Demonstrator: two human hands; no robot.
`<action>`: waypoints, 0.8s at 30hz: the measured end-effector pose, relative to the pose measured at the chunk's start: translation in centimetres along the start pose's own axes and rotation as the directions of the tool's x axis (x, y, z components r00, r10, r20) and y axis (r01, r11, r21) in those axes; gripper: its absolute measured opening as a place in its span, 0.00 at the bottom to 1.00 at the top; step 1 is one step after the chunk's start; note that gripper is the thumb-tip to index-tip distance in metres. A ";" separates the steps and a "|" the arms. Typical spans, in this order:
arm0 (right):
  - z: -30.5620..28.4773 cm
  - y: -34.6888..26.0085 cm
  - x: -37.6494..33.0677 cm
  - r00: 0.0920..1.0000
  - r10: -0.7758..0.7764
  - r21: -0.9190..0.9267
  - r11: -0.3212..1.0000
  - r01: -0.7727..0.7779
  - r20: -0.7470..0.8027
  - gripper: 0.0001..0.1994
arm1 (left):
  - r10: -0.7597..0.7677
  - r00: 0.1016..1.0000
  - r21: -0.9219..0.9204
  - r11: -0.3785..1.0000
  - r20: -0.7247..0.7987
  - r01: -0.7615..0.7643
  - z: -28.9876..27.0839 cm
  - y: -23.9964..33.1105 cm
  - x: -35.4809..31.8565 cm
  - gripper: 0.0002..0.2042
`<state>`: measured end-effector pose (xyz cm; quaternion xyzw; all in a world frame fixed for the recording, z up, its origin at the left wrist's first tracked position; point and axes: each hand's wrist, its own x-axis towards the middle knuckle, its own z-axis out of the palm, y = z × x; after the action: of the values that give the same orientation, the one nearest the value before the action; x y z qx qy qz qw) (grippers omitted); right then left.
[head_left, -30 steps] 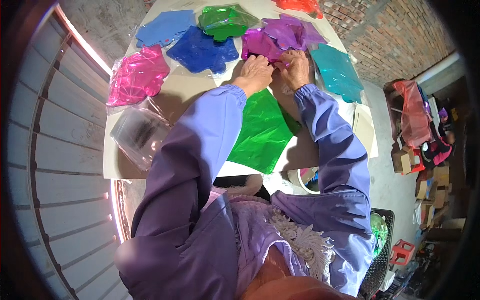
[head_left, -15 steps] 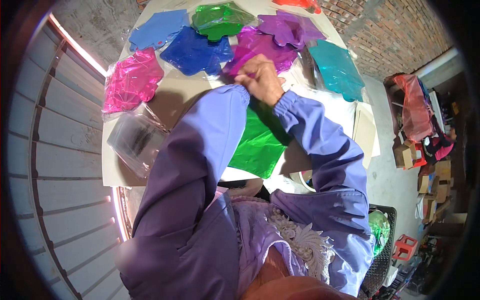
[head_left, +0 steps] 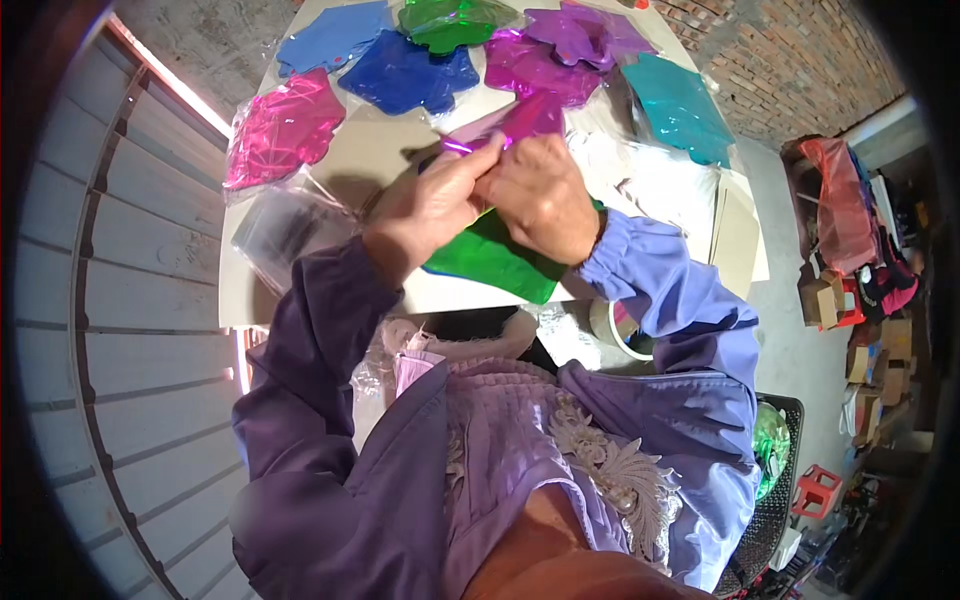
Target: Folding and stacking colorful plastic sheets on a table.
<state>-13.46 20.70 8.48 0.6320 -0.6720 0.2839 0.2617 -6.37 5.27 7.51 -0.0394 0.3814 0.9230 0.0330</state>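
Close together over the middle of the table, both hands grip a shiny magenta-purple foil piece (head_left: 535, 117), whose folded part sticks up beyond the fingers. My left hand (head_left: 432, 205) pinches its near left edge between thumb and fingers. Beside it, my right hand (head_left: 548, 205) is curled with the knuckles up, and its fingertips are partly hidden. Directly below the hands lies a flat green foil piece (head_left: 500, 262), with a bluish edge showing at its left.
Several flat foil pieces in clear bags curve around the table's far side: pink (head_left: 285, 130), dark blue (head_left: 410, 72), purple (head_left: 585, 35) and teal (head_left: 678, 108). Clear bags (head_left: 285, 235) lie at left, card sheets (head_left: 735, 230) at right. A tape roll (head_left: 612, 330) sits by the near edge.
My left hand, hidden behind its sleeve before, has come back toward me and left into sight. The magenta foil piece is now raised between both hands, and my right hand is nearer to me.
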 end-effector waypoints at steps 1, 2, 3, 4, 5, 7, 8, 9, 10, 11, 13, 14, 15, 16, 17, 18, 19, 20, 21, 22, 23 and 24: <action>-0.4 -1.3 -0.3 1.000 -0.012 0.121 0.993 0.015 -0.022 0.11 | 0.018 0.995 0.133 0.991 -0.099 -0.004 -0.4 -0.5 -0.4 0.17; -0.7 -2.1 -0.5 0.999 -0.020 0.239 0.971 0.030 -0.046 0.12 | 0.046 0.980 0.264 0.965 -0.193 0.007 -0.7 -0.7 -0.8 0.15; -1.6 -2.0 -0.9 0.992 0.110 0.311 0.947 -0.085 -0.063 0.13 | 0.046 0.979 0.266 0.964 -0.200 0.010 -0.7 -0.3 -1.5 0.15; -2.7 -1.3 -1.9 0.968 0.239 0.381 0.903 -0.196 -0.069 0.13 | 0.042 0.996 0.347 0.938 -0.084 -0.010 -0.7 0.5 -2.2 0.15; -3.0 -0.3 -3.0 0.891 0.426 0.397 0.853 -0.338 -0.158 0.14 | 0.027 0.999 0.421 0.906 0.033 -0.039 -0.7 1.3 -3.1 0.15; -3.8 1.8 -5.1 0.771 0.593 0.434 0.773 -0.463 -0.233 0.15 | 0.005 0.990 0.489 0.869 0.138 -0.073 -1.3 2.2 -4.7 0.15; -4.6 2.8 -6.4 0.522 0.853 0.708 0.356 -0.610 0.020 0.16 | -0.077 0.985 0.547 0.837 0.155 -0.021 -1.9 2.4 -4.9 0.16; -5.0 3.2 -7.4 0.245 0.901 0.797 -0.159 -0.583 0.359 0.17 | -0.157 0.974 0.603 0.797 0.161 0.028 -2.6 2.5 -5.0 0.16; -5.0 3.0 -8.1 0.235 0.903 0.794 -0.165 -0.585 0.360 0.17 | -0.235 0.958 0.656 0.751 0.162 0.073 -3.1 2.3 -4.9 0.17; -4.9 2.5 -8.5 0.269 0.828 0.773 -0.272 -0.573 0.491 0.15 | -0.236 0.960 0.653 0.753 0.154 0.080 -3.3 1.9 -5.1 0.17; -4.5 1.9 -9.3 0.339 0.620 0.681 -0.470 -0.561 0.707 0.10 | -0.172 0.979 0.646 0.761 0.108 0.062 -3.8 0.9 -5.1 0.19; -4.4 2.1 -10.1 0.341 0.612 0.676 -0.474 -0.564 0.713 0.10 | -0.137 0.987 0.644 0.764 0.085 0.051 -4.2 0.7 -5.1 0.20; -4.2 2.8 -11.4 0.384 0.637 0.674 -0.299 -0.676 0.668 0.10 | -0.132 0.988 0.643 0.764 0.076 0.053 -5.0 0.7 -4.9 0.20; -4.2 3.2 -12.5 0.433 0.653 0.643 -0.111 -0.758 0.622 0.10 | -0.125 0.992 0.740 0.670 0.035 0.058 -5.9 0.8 -4.5 0.21; -4.0 3.5 -13.1 0.488 0.655 0.586 0.084 -0.806 0.577 0.10 | -0.112 0.994 0.824 0.562 -0.004 0.066 -6.8 1.0 -4.1 0.22; -3.5 3.6 -12.9 0.491 0.648 0.588 0.080 -0.805 0.583 0.10 | -0.093 0.995 0.893 0.443 -0.045 0.082 -7.8 1.0 -3.8 0.23; -3.0 3.7 -12.3 0.506 0.695 0.498 0.241 -0.833 0.510 0.10 | -0.086 0.995 0.892 0.444 -0.054 0.087 -8.6 1.1 -3.7 0.23; -2.5 3.9 -11.6 0.533 0.728 0.383 0.387 -0.839 0.431 0.10 | -0.018 0.995 0.900 0.425 -0.094 0.093 -9.3 1.1 -3.6 0.24; -2.2 4.2 -11.0 0.570 0.746 0.245 0.514 -0.822 0.344 0.10 | 0.052 0.990 0.909 0.405 -0.129 0.097 -9.7 1.2 -3.5 0.24; -1.9 4.7 -10.5 0.577 0.739 0.250 0.520 -0.817 0.347 0.10 | 0.122 0.979 0.917 0.386 -0.162 0.103 -10.1 1.3 -3.6 0.25; -1.4 5.3 -10.4 0.609 0.731 0.184 0.583 -0.792 0.307 0.10 | 0.125 0.979 0.917 0.384 -0.163 0.103 -9.8 1.6 -3.7 0.25; -0.8 5.9 -10.2 0.643 0.717 0.114 0.639 -0.761 0.269 0.09 | 0.168 0.970 0.942 0.314 -0.179 0.120 -9.5 1.9 -3.7 0.25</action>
<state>-18.75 28.64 1.53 0.3494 -0.8593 0.3731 -0.0171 -2.39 -2.86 2.50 -0.1197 0.8506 0.5118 -0.0111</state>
